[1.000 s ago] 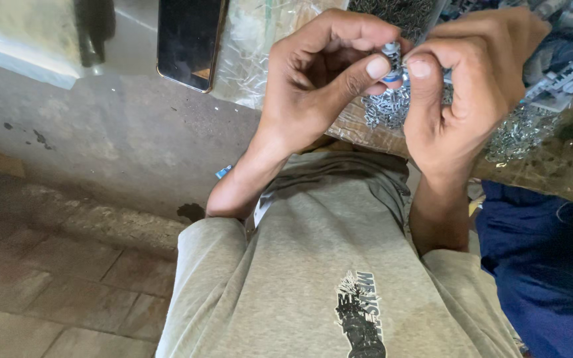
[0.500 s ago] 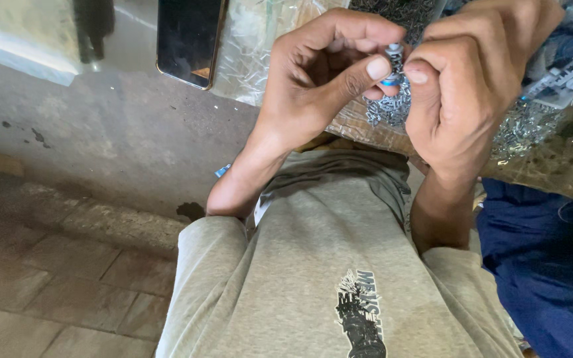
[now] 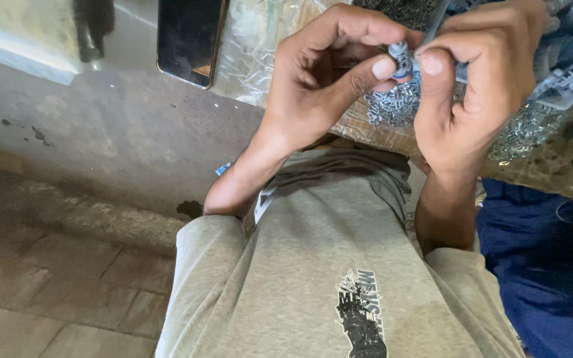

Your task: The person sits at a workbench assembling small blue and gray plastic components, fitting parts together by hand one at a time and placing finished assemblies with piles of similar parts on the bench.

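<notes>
- The desk (image 3: 565, 179) runs along the top, a clear plastic sheet (image 3: 260, 53) draped over its near edge.
- A dark phone (image 3: 190, 40) lies near that edge, left of the hands.
- A heap of small metal parts (image 3: 392, 106) sits by the edge.
- The left hand (image 3: 323, 83) and right hand (image 3: 482, 86) pinch a small grey-blue part (image 3: 402, 56) between thumbs and fingertips, just above the heap.

Shiny metal bits (image 3: 392, 106), crinkled clear plastic sheet (image 3: 253, 53), glossy black phone (image 3: 187, 40).
</notes>
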Demonstrator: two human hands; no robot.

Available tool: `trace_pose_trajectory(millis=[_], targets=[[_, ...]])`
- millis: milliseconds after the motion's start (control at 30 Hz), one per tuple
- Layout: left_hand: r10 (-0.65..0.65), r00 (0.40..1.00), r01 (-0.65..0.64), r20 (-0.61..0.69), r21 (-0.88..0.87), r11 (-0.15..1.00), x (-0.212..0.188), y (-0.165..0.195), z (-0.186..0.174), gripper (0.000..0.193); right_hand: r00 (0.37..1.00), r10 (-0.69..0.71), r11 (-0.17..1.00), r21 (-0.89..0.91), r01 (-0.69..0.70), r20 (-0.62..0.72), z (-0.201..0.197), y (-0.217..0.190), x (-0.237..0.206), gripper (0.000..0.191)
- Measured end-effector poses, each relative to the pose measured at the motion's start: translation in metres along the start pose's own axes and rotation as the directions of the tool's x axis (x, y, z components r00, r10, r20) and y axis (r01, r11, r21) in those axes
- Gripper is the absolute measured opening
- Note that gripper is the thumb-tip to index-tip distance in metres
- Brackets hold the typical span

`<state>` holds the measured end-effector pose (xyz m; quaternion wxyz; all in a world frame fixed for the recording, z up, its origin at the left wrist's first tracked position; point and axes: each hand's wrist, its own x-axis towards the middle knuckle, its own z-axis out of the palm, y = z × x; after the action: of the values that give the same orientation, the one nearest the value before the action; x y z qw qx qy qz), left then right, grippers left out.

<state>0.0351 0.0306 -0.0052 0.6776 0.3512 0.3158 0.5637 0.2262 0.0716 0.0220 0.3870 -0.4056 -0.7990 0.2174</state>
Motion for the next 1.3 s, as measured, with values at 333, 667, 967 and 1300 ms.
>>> trace_pose_trajectory(millis=[333,667,967,1300], targets=[[0.007,1.000,-0.006,-0.020,0.060,0.998,-0.004,-0.001,-0.004,0.021,0.994,-0.091,0.995,-0.040,0.093,0.058,-0.003,0.002,0.000,0.025],[0.042,0.999,-0.041,-0.011,0.091,0.995,-0.005,-0.002,-0.003,0.019,0.975,-0.208,0.973,-0.089,0.215,0.080,-0.006,0.007,0.004,0.029],[0.010,1.000,-0.011,0.021,0.053,0.999,-0.001,0.005,-0.004,0.019,0.996,0.023,0.999,0.038,-0.026,0.085,-0.001,0.005,-0.003,0.022],[0.039,0.999,-0.037,-0.029,0.084,0.996,-0.005,0.003,0.001,0.018,0.990,0.018,1.000,0.004,-0.019,0.140,-0.008,-0.005,-0.004,0.010]])
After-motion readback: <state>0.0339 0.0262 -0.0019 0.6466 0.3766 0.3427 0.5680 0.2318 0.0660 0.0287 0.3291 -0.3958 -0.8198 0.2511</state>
